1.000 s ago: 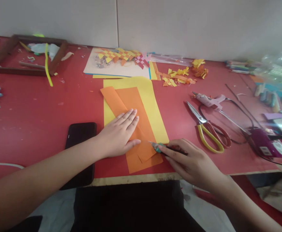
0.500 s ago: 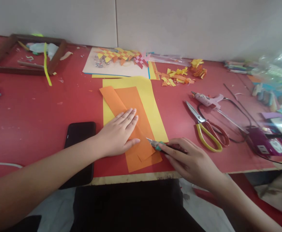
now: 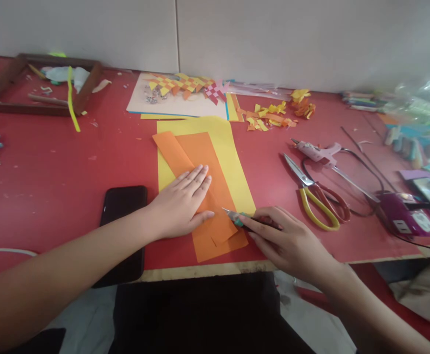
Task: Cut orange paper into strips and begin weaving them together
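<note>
My left hand (image 3: 183, 201) lies flat with fingers stretched out, pressing on a folded orange paper strip (image 3: 172, 150). Under the strip is a wider sheet of orange paper (image 3: 200, 142), which rests on a yellow sheet (image 3: 239, 172). My right hand (image 3: 288, 241) is closed around a utility knife (image 3: 239, 220) with a green part near its blade. The blade points left over the lower part of the orange strip, close to my left thumb. Whether its tip touches the paper I cannot tell.
Scissors (image 3: 306, 189), a pink glue gun (image 3: 320, 153) and a purple box with cords (image 3: 402, 211) lie to the right. A black phone (image 3: 124, 201) is under my left forearm. A wooden frame (image 3: 85, 88), woven paper pieces (image 3: 188, 86) and paper scraps (image 3: 270, 118) line the back.
My right hand and the knife have shifted slightly left and up over the orange paper. My left hand stays in place on the paper.
</note>
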`<state>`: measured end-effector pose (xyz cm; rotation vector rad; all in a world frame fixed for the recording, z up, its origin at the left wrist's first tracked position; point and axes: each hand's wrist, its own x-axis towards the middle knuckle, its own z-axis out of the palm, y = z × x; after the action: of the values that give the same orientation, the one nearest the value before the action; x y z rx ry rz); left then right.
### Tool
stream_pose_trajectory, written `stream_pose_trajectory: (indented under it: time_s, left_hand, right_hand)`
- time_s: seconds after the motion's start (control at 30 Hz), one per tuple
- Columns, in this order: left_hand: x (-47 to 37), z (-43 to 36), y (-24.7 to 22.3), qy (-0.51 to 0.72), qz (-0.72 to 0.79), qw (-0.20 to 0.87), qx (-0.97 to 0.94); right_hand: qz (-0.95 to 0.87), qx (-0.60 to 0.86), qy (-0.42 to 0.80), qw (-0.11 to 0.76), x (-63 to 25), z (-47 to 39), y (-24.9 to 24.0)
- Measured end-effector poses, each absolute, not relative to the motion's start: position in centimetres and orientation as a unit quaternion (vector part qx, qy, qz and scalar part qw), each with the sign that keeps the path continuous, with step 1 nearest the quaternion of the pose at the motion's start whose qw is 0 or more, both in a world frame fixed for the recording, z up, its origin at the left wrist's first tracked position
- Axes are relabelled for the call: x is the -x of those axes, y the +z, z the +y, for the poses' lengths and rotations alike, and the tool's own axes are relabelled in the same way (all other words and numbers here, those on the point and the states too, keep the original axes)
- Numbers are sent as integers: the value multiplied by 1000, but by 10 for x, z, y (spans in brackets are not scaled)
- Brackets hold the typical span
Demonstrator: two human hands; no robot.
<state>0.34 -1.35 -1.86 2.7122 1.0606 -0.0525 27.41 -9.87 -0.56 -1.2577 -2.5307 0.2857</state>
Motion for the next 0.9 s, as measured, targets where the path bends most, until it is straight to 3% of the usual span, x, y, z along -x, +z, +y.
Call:
stream_pose_trajectory:
  time_s: [0.9]
  left_hand:
    - [-3, -14, -18, -22, 358, 116, -926]
  right_hand:
    - [-877, 445, 98, 154, -269, -93, -7]
